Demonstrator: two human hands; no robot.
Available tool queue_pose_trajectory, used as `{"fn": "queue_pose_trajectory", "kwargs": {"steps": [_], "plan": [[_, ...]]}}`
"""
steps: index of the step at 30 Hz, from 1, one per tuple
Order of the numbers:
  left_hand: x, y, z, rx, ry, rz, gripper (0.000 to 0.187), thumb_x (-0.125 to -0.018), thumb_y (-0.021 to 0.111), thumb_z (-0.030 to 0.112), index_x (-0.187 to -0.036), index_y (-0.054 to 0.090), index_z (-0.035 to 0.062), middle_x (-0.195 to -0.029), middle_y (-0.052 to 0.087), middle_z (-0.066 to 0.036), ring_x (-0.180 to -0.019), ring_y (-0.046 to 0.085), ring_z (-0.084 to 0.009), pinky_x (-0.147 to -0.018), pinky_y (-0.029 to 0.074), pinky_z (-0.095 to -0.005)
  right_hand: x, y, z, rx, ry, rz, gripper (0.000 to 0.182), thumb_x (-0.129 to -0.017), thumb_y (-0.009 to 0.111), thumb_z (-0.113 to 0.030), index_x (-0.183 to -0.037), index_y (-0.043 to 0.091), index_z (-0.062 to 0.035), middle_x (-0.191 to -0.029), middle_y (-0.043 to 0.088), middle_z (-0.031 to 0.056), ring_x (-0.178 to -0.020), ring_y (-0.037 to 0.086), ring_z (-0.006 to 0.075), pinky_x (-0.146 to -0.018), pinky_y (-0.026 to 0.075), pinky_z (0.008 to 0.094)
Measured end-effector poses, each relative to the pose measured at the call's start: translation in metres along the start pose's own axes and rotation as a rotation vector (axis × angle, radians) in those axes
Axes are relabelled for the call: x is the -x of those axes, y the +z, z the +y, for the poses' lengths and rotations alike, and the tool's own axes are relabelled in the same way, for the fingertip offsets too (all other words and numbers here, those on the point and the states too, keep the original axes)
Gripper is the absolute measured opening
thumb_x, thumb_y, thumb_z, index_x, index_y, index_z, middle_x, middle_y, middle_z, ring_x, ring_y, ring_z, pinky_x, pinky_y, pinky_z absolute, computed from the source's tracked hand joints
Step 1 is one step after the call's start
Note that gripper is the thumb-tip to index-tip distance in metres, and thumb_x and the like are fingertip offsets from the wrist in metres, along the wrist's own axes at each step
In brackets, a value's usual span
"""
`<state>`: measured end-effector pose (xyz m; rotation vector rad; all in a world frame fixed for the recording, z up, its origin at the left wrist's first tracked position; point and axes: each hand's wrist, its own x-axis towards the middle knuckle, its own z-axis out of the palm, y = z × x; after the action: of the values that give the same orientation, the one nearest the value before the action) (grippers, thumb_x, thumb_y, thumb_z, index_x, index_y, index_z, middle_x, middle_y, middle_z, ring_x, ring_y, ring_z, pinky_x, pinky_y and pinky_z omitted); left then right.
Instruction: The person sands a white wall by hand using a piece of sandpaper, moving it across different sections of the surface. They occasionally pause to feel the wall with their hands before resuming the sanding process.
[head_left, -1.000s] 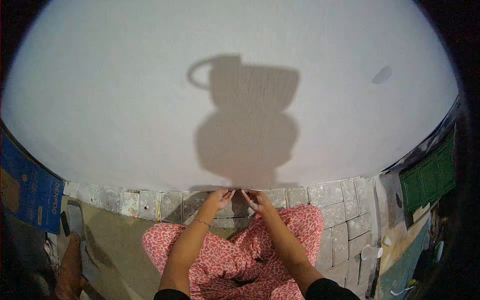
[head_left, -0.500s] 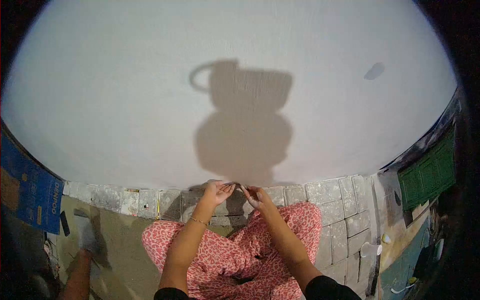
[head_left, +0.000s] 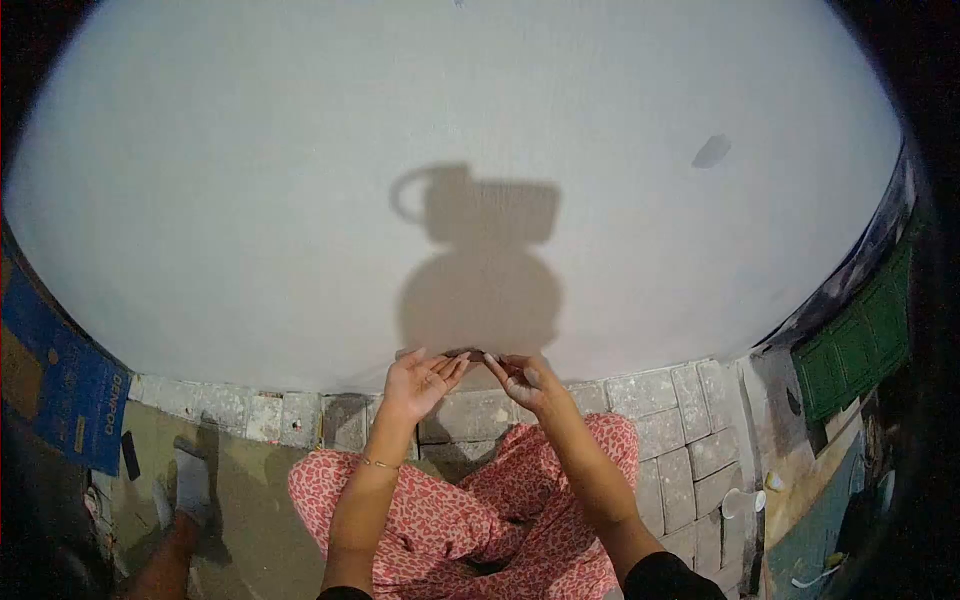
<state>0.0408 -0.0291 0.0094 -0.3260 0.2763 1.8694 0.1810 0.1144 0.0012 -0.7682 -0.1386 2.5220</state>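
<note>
So the fiddly bit is a small dark strip, right in front of the wall near its base, strung between both hands. Honestly it's too small and shaded to say what it is.

What could go wrong: it's only on fingertips, so I reckon if one side tugs harder or loosens a bit, it slips out and lands on the bricks along the bottom of the wall. The shadow on the wall falls over the same spot, so misplacing a fingertip would be easy.

As for fingers: the left hand is mostly opened out, palm up, with just the tips seemingly pinching the strip's near end. The right hand is more curled, thumb and index nearly together, apparently nipping the other end. Neither is clenched.
</note>
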Motion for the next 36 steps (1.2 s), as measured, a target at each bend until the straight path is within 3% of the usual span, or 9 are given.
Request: {"fn": "queue_pose_trajectory", "kwargs": {"steps": [5,10,17,23,25,29,32,33,36], "plan": [[0.023,0.030,0.003,0.013,-0.048,-0.204,0.068,-0.094,0.043,0.023,-0.137,0.007,-0.0151,-0.142,0.021,-0.031,-0.131,0.029,-0.0429,-0.109,0.028,-0.0508,0.016,0.027,-0.017,-0.108,0.027,0.020,0.027,-0.094,0.033,0.003,-0.111,0.040,0.0238,-0.120,0.047,0.0284,-0.114,0.049,0.0341,-0.104,0.045,0.0410],[0.044,0.054,0.004,-0.172,-0.028,-0.500,0.059,-0.097,0.037,0.036,-0.136,0.030,-0.0093,-0.136,0.039,-0.023,-0.134,0.031,-0.0314,-0.109,0.029,-0.0496,0.045,0.069,-0.037,-0.122,0.060,-0.173,0.028,-0.093,0.031,0.007,-0.113,0.035,0.0262,-0.121,0.043,0.0329,-0.114,0.050,0.0345,-0.101,0.048,0.0366],[0.049,0.043,0.034,-0.402,0.185,-0.487,0.047,-0.098,0.038,0.039,-0.127,0.049,0.0043,-0.127,0.052,-0.010,-0.128,0.041,-0.0241,-0.102,0.037,-0.0431,0.087,0.131,-0.053,-0.116,0.153,-0.278,0.036,-0.092,0.031,0.008,-0.122,0.028,0.0268,-0.126,0.041,0.0356,-0.116,0.050,0.0356,-0.100,0.049,0.0329],[0.049,0.035,0.045,-0.404,0.602,-0.307,0.041,-0.098,0.040,0.037,-0.118,0.054,0.0036,-0.109,0.059,-0.007,-0.098,0.055,-0.0182,-0.086,0.044,-0.0334,0.120,0.175,-0.079,-0.074,0.021,-0.401,0.034,-0.090,0.036,0.009,-0.119,0.033,0.0261,-0.127,0.042,0.0338,-0.118,0.049,0.0351,-0.101,0.048,0.0345],[0.046,0.027,0.053,-0.665,0.945,-0.332,0.036,-0.099,0.040,0.033,-0.113,0.055,0.0036,-0.103,0.060,-0.007,-0.093,0.056,-0.0179,-0.084,0.044,-0.0313,0.142,0.199,-0.095,0.029,0.073,-0.834,0.029,-0.090,0.038,0.009,-0.114,0.038,0.0251,-0.124,0.045,0.0325,-0.119,0.049,0.0351,-0.103,0.046,0.0328],[0.033,0.006,0.064,-1.000,1.462,-0.044,0.029,-0.099,0.042,0.025,-0.111,0.054,0.0015,-0.104,0.058,-0.009,-0.094,0.056,-0.0190,-0.086,0.043,-0.0334,0.177,0.244,-0.121,0.196,-0.432,-0.868,0.029,-0.093,0.043,-0.001,-0.113,0.043,0.0209,-0.113,0.054,0.0272,-0.112,0.055,0.0297,-0.100,0.048,0.0295],[0.035,0.015,0.053,-1.247,1.823,0.184,0.031,-0.099,0.043,0.024,-0.117,0.051,0.0000,-0.121,0.048,-0.014,-0.107,0.050,-0.0234,-0.091,0.042,-0.0358,0.198,0.279,-0.108,0.681,-1.184,-0.716,0.032,-0.094,0.048,-0.007,-0.119,0.048,0.0141,-0.112,0.058,0.0201,-0.108,0.057,0.0218,-0.098,0.047,0.0312],[0.032,0.015,0.051,-1.241,1.825,0.183,0.031,-0.099,0.043,0.024,-0.117,0.051,0.0000,-0.121,0.048,-0.014,-0.107,0.050,-0.0234,-0.091,0.042,-0.0358,0.197,0.286,-0.109,0.684,-1.186,-0.720,0.032,-0.094,0.048,-0.007,-0.119,0.048,0.0141,-0.112,0.058,0.0201,-0.108,0.057,0.0218,-0.098,0.047,0.0312],[0.033,0.010,0.047,-1.575,1.814,0.463,0.057,-0.095,0.048,0.035,-0.138,0.030,0.0014,-0.143,0.018,-0.020,-0.133,0.021,-0.0357,-0.106,0.025,-0.0500,0.192,0.303,-0.113,0.977,-1.938,-0.571,0.031,-0.094,0.050,-0.009,-0.123,0.054,0.0033,-0.113,0.062,0.0180,-0.102,0.062,0.0222,-0.092,0.052,0.0341]]}}
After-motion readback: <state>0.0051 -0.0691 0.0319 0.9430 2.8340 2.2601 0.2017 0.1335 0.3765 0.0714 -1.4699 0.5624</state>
